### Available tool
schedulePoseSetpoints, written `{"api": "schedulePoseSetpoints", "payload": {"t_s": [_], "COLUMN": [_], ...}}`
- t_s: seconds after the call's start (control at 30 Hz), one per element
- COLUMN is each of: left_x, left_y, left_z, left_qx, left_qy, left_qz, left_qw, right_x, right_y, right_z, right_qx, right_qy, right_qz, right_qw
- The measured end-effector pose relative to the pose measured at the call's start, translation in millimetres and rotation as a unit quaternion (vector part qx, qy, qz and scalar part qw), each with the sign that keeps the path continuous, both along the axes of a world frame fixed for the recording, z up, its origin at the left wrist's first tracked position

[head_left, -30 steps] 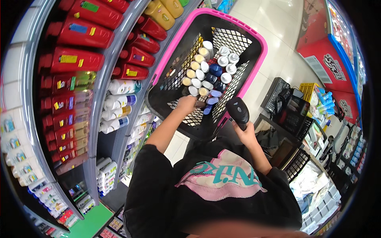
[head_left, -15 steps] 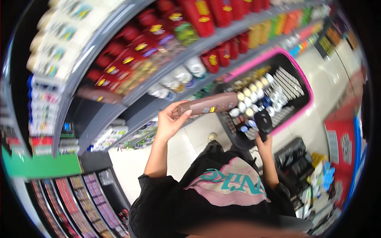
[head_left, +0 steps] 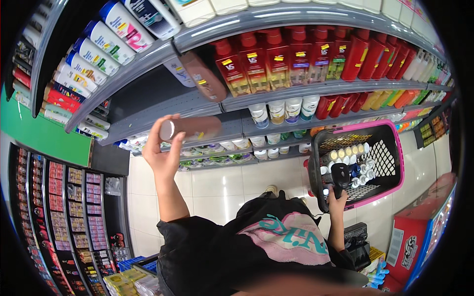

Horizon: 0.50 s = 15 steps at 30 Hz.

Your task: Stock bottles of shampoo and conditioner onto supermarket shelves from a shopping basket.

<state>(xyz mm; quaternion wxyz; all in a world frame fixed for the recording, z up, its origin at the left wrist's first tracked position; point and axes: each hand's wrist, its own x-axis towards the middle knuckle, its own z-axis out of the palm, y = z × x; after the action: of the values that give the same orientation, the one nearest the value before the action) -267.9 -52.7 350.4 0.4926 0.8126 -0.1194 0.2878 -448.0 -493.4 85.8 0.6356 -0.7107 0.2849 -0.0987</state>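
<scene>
My left hand [head_left: 164,150] is closed round one end of a brown shampoo bottle [head_left: 200,127]. The bottle lies nearly level in front of the shelf, its pale round end toward me and its far end blurred. A matching brown bottle [head_left: 205,78] leans on the shelf above, beside red pump bottles [head_left: 269,61]. Gripped in my right hand [head_left: 337,201] is a black handheld scanner [head_left: 340,175], held over the near side of a black basket [head_left: 394,170] with a pink rim. Several bottles with white and cream caps [head_left: 349,153] stand inside the basket.
White shampoo bottles [head_left: 94,55] line the shelf at the left. Lower down are white-capped tubs [head_left: 275,112]. A rack of small packets [head_left: 59,207] stands at the lower left, a red display box [head_left: 407,234] at the right. Tiled floor [head_left: 217,185] lies between me and the shelf.
The view has swung, and my left hand has carried the brown bottle away from the basket, leftward along the shelf. My right hand still holds the scanner by the basket.
</scene>
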Motion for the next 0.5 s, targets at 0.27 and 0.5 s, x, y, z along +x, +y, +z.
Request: {"api": "schedulePoseSetpoints", "payload": {"t_s": [0.27, 0.5], "left_x": [67, 129], "left_y": [60, 91], "left_z": [8, 8], "left_qx": [0.135, 0.043], "left_qy": [-0.192, -0.01], "left_qz": [0.051, 0.037], "left_qw": [0.971, 0.998], "right_x": [3, 0], "right_y": [39, 62], "right_z": [-2, 0], "right_qx": [-0.004, -0.026], "right_qy": [-0.019, 0.001], "right_qz": [-0.035, -0.043], "right_qw": [0.999, 0.999]}}
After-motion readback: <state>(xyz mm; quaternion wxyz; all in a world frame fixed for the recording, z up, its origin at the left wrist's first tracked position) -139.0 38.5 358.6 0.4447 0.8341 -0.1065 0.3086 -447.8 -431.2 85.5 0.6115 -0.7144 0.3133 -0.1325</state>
